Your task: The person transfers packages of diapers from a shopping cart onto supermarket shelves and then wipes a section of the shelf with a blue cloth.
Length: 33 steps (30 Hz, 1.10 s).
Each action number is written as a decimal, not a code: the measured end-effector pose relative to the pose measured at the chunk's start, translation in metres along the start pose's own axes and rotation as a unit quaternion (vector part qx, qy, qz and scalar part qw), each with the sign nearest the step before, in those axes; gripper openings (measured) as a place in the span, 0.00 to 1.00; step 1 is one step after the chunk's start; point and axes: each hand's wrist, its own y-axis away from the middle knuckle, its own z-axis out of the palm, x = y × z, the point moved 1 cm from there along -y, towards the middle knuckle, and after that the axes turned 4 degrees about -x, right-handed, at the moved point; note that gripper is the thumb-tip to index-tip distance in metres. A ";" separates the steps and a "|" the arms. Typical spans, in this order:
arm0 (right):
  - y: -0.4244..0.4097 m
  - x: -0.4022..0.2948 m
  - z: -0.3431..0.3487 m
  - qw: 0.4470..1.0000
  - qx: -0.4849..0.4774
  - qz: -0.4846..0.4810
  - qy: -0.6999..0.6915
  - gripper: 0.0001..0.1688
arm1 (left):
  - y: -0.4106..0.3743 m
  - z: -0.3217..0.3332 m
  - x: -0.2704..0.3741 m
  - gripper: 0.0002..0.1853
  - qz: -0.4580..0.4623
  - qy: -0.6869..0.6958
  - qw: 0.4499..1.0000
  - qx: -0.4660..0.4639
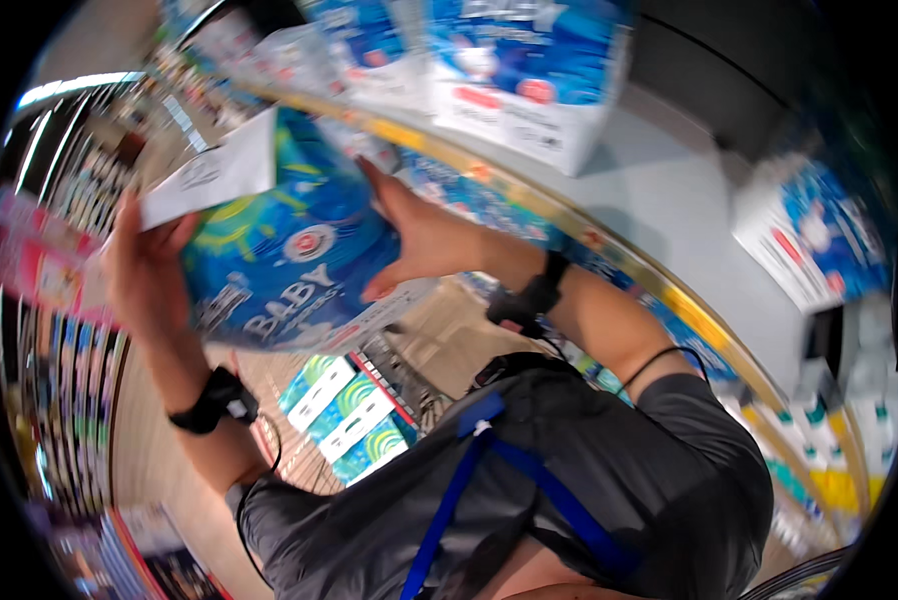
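Note:
Between both hands is a large blue-and-green plastic pack (291, 247) with "BABY" lettering, probably diapers, held up in front of a shelf. My left hand (148, 262) grips its left side, by a white flap (223, 169) with a mark on it. My right hand (419, 232) presses on the opposite side, thumb and fingers spread over the wrapping. Each wrist wears a black strap with a small device and a cable. Below the pack, patterned blue-green packs (351, 420) lie in what looks like a wire cart.
Similar blue-and-white packs (524, 82) stand on the grey shelf (666, 195), which has a yellow price-strip edge (689, 300). Another pack (816, 232) is farther right on it. Pink packs (51, 262) and stocked shelves (73, 405) are at the left beyond the aisle floor (156, 435).

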 end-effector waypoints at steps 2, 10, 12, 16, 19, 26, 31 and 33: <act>0.014 -0.002 -0.026 0.997 0.078 0.024 0.014 0.86 | -0.008 0.001 0.007 0.22 0.019 0.030 0.999 -0.020; 0.078 -0.068 -0.096 0.967 0.233 -0.003 0.103 0.85 | -0.067 0.097 0.034 0.27 0.117 0.142 0.954 -0.235; 0.097 -0.087 -0.100 0.956 0.273 -0.005 0.106 0.85 | -0.069 0.131 0.052 0.28 0.143 0.177 0.917 -0.326; 0.139 -0.118 -0.128 0.908 0.360 -0.043 0.208 0.81 | -0.060 0.244 0.081 0.28 0.176 0.111 0.976 -0.060; 0.158 -0.114 -0.151 0.853 0.424 -0.100 0.286 0.79 | -0.078 0.294 0.080 0.27 0.149 0.087 0.983 0.058; 0.209 -0.101 -0.180 0.816 0.465 -0.036 0.342 0.76 | -0.143 0.323 0.006 0.23 0.015 0.322 0.838 -0.441; 0.230 -0.070 -0.201 0.792 0.510 0.026 0.334 0.76 | -0.152 0.393 -0.029 0.21 0.000 0.109 0.862 -0.495; 0.237 -0.062 -0.211 0.804 0.520 0.041 0.287 0.75 | -0.137 0.405 -0.022 0.20 0.027 0.097 0.866 -0.490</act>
